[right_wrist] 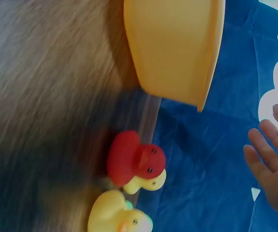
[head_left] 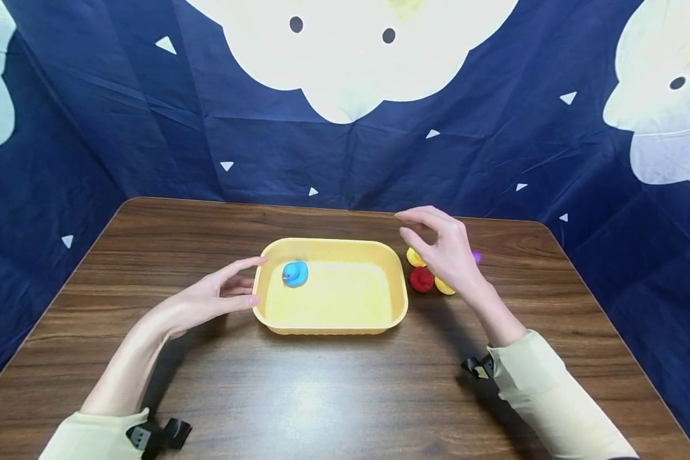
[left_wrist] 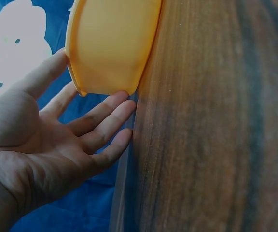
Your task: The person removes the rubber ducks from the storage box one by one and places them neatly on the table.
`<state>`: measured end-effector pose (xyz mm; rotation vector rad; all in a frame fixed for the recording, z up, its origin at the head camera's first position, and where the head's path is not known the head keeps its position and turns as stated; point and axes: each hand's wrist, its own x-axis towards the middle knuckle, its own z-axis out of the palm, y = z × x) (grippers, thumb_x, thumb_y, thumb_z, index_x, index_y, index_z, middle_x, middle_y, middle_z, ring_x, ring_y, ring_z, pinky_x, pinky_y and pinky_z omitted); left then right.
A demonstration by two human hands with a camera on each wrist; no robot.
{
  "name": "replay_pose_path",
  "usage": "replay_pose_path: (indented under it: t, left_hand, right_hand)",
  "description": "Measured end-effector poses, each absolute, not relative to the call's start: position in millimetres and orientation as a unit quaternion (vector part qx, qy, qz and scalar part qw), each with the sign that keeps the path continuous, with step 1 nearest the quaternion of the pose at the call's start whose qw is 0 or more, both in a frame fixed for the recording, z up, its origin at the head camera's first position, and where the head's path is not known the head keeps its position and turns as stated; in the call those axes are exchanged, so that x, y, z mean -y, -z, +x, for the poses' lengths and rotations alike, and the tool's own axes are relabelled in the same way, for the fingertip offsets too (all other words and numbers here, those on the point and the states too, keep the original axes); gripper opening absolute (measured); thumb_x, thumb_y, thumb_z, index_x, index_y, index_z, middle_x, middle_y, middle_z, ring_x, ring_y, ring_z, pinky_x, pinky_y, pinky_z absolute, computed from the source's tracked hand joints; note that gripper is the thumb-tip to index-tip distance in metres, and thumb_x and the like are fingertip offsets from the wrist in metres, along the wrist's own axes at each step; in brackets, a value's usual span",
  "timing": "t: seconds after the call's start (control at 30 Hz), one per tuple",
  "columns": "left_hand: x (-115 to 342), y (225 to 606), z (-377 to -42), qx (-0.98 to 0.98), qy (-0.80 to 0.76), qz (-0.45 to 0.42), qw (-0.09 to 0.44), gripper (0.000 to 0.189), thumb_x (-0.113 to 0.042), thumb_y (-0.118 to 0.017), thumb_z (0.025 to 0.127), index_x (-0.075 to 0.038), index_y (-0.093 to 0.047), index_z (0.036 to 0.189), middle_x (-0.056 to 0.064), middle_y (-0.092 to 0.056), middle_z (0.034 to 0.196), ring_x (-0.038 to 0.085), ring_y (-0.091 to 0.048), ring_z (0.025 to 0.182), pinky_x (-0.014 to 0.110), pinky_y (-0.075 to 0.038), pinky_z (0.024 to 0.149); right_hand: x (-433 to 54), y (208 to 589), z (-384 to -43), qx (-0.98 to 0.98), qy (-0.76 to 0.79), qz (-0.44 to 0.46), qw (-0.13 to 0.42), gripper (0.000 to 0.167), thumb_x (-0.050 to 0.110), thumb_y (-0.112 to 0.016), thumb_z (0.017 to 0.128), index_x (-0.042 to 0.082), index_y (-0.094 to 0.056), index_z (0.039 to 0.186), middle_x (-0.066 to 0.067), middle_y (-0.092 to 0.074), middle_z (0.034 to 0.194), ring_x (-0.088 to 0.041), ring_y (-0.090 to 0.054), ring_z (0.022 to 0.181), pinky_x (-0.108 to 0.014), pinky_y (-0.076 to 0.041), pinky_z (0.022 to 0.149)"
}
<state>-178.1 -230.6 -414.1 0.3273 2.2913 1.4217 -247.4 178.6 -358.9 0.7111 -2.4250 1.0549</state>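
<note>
A yellow tub (head_left: pixel 333 331) stands on the table with a blue rubber duck (head_left: pixel 295 273) inside near its left end. My left hand (head_left: pixel 215 294) is at the tub's left end, thumb and fingertips touching its rim and side, fingers fairly straight. Past the tub's right end, my right hand (head_left: pixel 445 249) is raised above a group of ducks, its fingers loosely bent and holding nothing. Below it are a red duck (head_left: pixel 421 279), a yellow duck (head_left: pixel 415 257) and another yellow duck (head_left: pixel 444 286) partly hidden by the hand. The right wrist view shows the red duck (right_wrist: pixel 129 159) upright.
A small purple thing (head_left: pixel 476 257) shows just right of my right hand, mostly hidden. The wooden table (head_left: pixel 236 396) reaches back to a dark blue cloth (head_left: pixel 276 153) printed with white clouds. Black wrist cameras (head_left: pixel 175 433) are worn at both cuffs.
</note>
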Motion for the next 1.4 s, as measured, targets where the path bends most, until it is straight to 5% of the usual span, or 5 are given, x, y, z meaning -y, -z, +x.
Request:
replay_pose_path:
  t: [0.2, 0.53, 0.77, 1.4]
  left_hand:
    - [230, 411, -177, -0.824, -0.510, 0.116, 0.219, 0.074, -0.034, -0.068, 0.100, -0.024, -0.029, 0.161, 0.022, -0.051, 0.153, 0.039, -0.050, 0.142, 0.042, -0.050, 0.105]
    - [230, 411, -176, -0.820, -0.517, 0.126, 0.213, 0.074, -0.032, -0.068, 0.100, -0.021, -0.029, 0.161, 0.023, -0.053, 0.151, 0.040, -0.050, 0.142, 0.025, -0.050, 0.098]
    - [229, 411, -176, -0.818, -0.519, 0.127, 0.214, 0.073, -0.032, -0.068, 0.100, -0.021, -0.029, 0.161, 0.023, -0.052, 0.152, 0.041, -0.049, 0.142, 0.026, -0.051, 0.098]
    - [229, 413, -178, -0.815, -0.522, 0.129, 0.215, 0.073, -0.030, -0.067, 0.101, -0.021, -0.029, 0.161, 0.024, -0.052, 0.152, 0.041, -0.049, 0.142, 0.026, -0.051, 0.099]
  right_hand:
    - [-162, 357, -249, 0.858, -0.393, 0.273, 0.189, 0.023, 0.009, -0.074, 0.094, 0.012, -0.077, 0.117, -0.002, -0.077, 0.115, -0.020, -0.070, 0.108, -0.018, -0.050, 0.092]
    - [-135, 359, -252, 0.847, -0.397, 0.302, 0.185, 0.023, 0.010, -0.075, 0.094, 0.013, -0.078, 0.117, -0.001, -0.077, 0.113, -0.015, -0.070, 0.111, -0.038, -0.055, 0.094]
    - [-120, 360, -251, 0.841, -0.405, 0.312, 0.175, 0.023, 0.009, -0.074, 0.093, 0.012, -0.077, 0.116, -0.003, -0.077, 0.114, -0.016, -0.070, 0.111, -0.045, -0.057, 0.092]
    - [-86, 366, -248, 0.845, -0.397, 0.331, 0.134, 0.023, 0.012, -0.072, 0.096, 0.012, -0.076, 0.118, -0.001, -0.076, 0.116, -0.014, -0.070, 0.112, -0.034, -0.056, 0.100]
